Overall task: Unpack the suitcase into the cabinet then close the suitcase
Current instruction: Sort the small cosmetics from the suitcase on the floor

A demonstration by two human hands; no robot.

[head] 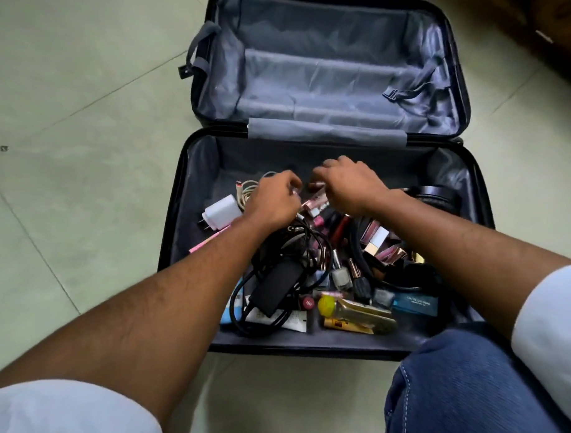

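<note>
Unpacking looks barely begun: the suitcase [314, 345] lies open, its near half full of cosmetics [354, 278] and cables [279, 249] (cabinet unseen). Both the left hand [274, 200] and the right hand [351, 185] curl over the pile's far edge; their grasp I cannot tell.

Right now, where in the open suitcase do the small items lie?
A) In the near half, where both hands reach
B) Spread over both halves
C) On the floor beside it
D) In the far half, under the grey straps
A: the cosmetics and cables fill only the near half of the suitcase, where the left hand and right hand reach; the far half shows bare grey lining.
</note>
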